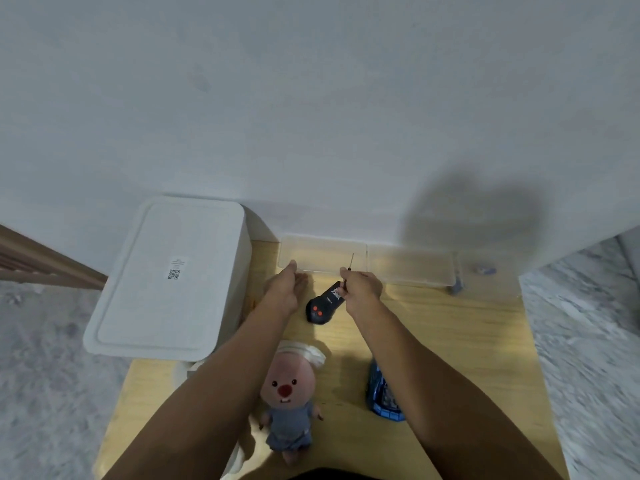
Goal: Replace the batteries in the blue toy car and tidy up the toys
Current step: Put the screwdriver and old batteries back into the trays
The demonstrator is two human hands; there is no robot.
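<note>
The blue toy car [382,393] lies on the wooden table [450,341] at the near right, partly hidden under my right forearm. My right hand [362,289] pinches a thin screwdriver [350,263], its shaft pointing up and away over the clear box. My left hand [285,287] reaches forward with straight fingers, its fingertips at the near left edge of a clear plastic box [322,254]. A black remote with two red buttons [322,306] lies between my hands. A pink plush toy in a grey outfit [287,400] lies on its back near me.
A large white lidded bin [169,282] stands at the table's left. A second clear tray or lid [412,265] lies to the right of the clear box, against the white wall. Grey carpet surrounds the table.
</note>
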